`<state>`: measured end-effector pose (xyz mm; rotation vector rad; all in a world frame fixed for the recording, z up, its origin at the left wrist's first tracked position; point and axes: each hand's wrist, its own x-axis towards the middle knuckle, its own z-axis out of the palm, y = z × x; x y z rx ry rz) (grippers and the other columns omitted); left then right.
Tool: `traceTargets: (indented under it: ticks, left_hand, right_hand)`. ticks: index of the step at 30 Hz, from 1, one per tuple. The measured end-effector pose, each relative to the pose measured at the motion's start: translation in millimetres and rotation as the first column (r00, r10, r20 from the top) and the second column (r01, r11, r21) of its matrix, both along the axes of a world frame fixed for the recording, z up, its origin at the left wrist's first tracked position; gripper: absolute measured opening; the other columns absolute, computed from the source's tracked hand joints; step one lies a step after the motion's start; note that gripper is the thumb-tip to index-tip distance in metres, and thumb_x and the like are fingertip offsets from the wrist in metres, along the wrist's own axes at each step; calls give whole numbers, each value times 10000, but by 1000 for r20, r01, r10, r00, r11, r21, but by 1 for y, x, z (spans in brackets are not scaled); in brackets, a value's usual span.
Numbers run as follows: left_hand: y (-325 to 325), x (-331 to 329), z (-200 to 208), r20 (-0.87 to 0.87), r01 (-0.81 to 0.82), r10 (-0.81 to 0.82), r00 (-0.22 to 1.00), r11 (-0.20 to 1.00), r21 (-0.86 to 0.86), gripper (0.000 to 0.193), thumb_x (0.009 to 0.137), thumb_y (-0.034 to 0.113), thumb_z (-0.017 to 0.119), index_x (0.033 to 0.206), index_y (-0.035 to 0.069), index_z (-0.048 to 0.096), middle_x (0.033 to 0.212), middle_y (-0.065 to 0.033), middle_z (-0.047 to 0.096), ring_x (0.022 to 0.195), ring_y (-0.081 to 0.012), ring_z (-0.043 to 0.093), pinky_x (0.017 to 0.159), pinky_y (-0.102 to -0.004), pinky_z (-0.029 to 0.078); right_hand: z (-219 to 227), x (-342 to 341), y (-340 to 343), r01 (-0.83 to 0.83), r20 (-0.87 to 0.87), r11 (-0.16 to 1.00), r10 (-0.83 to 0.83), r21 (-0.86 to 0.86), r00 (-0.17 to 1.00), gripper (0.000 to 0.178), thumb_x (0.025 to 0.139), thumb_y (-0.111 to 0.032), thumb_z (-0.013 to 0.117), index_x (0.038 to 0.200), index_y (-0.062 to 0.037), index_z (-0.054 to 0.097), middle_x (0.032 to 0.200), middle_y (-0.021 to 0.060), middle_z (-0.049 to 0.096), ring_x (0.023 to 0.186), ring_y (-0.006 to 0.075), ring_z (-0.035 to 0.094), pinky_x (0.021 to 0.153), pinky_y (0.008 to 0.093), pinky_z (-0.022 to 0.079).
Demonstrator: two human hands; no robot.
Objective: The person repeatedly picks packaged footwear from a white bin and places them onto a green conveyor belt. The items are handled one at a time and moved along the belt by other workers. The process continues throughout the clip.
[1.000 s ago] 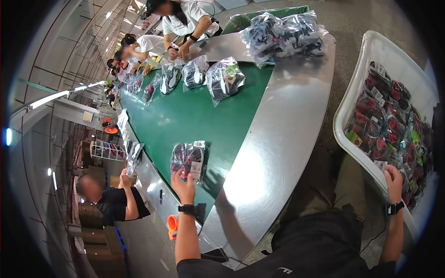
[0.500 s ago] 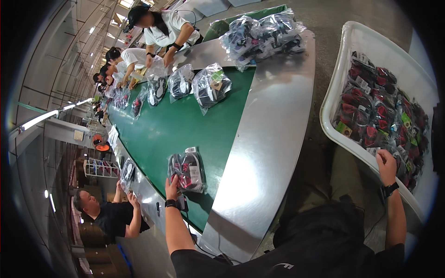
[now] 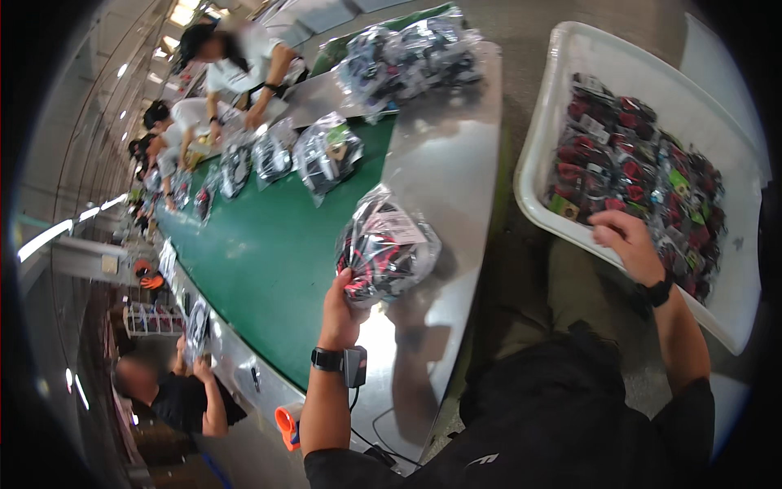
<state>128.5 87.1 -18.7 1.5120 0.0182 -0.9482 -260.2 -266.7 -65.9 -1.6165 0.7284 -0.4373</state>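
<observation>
With your left hand (image 3: 340, 308) clamped on the clear plastic bag of red-and-black parts (image 3: 386, 248) over the steel bench's (image 3: 448, 175) belt-side edge, lay it flat on the green belt (image 3: 269, 253), while your right hand's (image 3: 626, 243) fingers curl into the white tray (image 3: 544, 134).

Bag (image 3: 387, 248) – clear glossy plastic, crinkled; belt (image 3: 269, 244) – matt green; rim (image 3: 444, 179) – shiny brushed metal; tub (image 3: 562, 106) – smooth white plastic.

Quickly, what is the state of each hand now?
Left hand: closed, holding a clear bag.
Right hand: reaching into the white bin; grip cannot be told.
</observation>
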Motion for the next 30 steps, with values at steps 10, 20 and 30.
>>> traceTargets:
  ticks: [10, 20, 30]
  left_hand:
    - [-133, -145, 6, 237, 603, -583, 777, 798, -15, 308, 1077, 320, 549, 1249, 64, 567, 951, 1, 662, 724, -69, 638, 513, -210, 461]
    - [-144, -134, 24, 149, 765, -753, 641, 642, -47, 451, 1063, 173, 576, 1468, -8, 491, 1135, -148, 718, 870, -156, 675, 746, -290, 538]
    - [-107, -56, 30, 263, 537, -537, 801, 840, 81, 391, 1063, 149, 615, 1416, -11, 566, 1079, -100, 715, 910, -158, 673, 761, -291, 543]
  right_hand:
    - [29, 37, 51, -68, 197, 923, -8, 379, 980, 957, 910, -402, 815, 1566, 67, 299, 1445, 161, 522, 1331, 206, 510, 1126, 322, 409]
    - [33, -89, -74, 273, 226, 737, -499, 619, 836, 261, 977, -229, 701, 1164, -48, 686, 1083, 43, 724, 936, 133, 707, 821, 339, 603]
    - [-16, -164, -281, 841, -73, 258, -941, 476, 330, 838, 874, -505, 777, 1500, -86, 409, 1197, 221, 624, 898, 314, 732, 672, 431, 657]
